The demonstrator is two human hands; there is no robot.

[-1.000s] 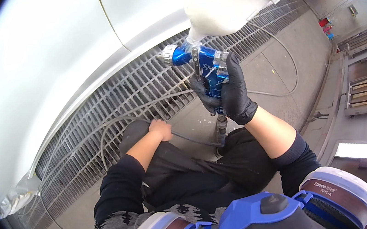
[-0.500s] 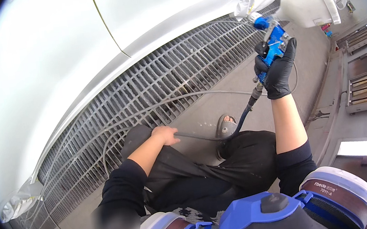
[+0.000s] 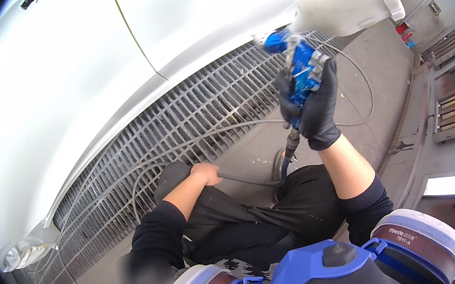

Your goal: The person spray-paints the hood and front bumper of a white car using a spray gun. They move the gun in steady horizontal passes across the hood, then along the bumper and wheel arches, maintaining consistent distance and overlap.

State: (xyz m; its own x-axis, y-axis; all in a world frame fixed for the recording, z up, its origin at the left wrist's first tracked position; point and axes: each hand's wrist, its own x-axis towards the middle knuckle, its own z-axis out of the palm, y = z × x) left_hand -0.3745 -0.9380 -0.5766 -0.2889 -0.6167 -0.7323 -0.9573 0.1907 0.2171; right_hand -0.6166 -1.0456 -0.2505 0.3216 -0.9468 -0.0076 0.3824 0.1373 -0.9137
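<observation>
Steadying the blue spray gun point(image 3: 302, 66), near the lower edge of the white panel point(image 3: 83, 92), suits the right hand point(image 3: 317, 106), clamped around the handle; keep its 1 white cup point(image 3: 342, 0) from brushing the panel. The left hand point(image 3: 205, 175) rests farther from the panel, by 1 knee point(image 3: 170, 177); whether it grips the hose point(image 3: 286, 164), I cannot tell
</observation>
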